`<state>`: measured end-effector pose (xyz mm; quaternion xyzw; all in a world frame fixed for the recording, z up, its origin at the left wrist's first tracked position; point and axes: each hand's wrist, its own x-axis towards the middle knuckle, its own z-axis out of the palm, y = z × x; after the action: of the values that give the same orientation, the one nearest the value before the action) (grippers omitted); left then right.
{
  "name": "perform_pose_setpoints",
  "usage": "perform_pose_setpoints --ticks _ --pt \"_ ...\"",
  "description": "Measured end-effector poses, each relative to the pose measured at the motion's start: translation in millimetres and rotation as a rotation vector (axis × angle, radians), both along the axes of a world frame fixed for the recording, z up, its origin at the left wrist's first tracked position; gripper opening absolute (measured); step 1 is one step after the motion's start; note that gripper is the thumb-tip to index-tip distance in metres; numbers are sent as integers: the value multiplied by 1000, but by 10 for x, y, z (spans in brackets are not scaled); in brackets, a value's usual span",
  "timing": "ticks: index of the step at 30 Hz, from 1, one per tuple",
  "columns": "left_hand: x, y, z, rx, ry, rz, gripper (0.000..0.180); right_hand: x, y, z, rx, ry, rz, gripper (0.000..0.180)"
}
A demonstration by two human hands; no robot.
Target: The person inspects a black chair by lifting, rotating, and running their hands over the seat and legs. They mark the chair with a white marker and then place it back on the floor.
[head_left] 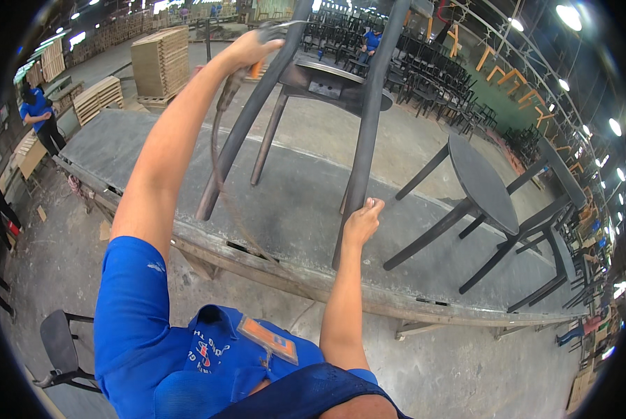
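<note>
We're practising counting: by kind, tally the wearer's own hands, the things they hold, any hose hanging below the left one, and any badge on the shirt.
Left hand and right hand: 2
Tool: 1
Chair: 1
Hose: 1
Badge: 1
Total: 6

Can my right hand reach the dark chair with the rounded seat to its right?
Probably, if it lets go: your right hand grips the round, dark leg of another chair, while the rounded-seat chair stands close by, nothing visible between.
</note>
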<state>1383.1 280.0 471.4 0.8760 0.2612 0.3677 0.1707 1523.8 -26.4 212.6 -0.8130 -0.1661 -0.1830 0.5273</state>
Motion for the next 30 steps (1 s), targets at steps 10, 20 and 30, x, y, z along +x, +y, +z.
perform_pose_setpoints --ticks 10,20,30 --pt "601 -973 852 101 58 -332 41 -57 -29 -28 25 -105 17 16" --pt "-407 -226 -128 114 91 118 56 64 78 37 36 -125 24 19" --pt "-768 -1210 -918 27 286 -117 60 265 217 175 -23 -64 15 21"
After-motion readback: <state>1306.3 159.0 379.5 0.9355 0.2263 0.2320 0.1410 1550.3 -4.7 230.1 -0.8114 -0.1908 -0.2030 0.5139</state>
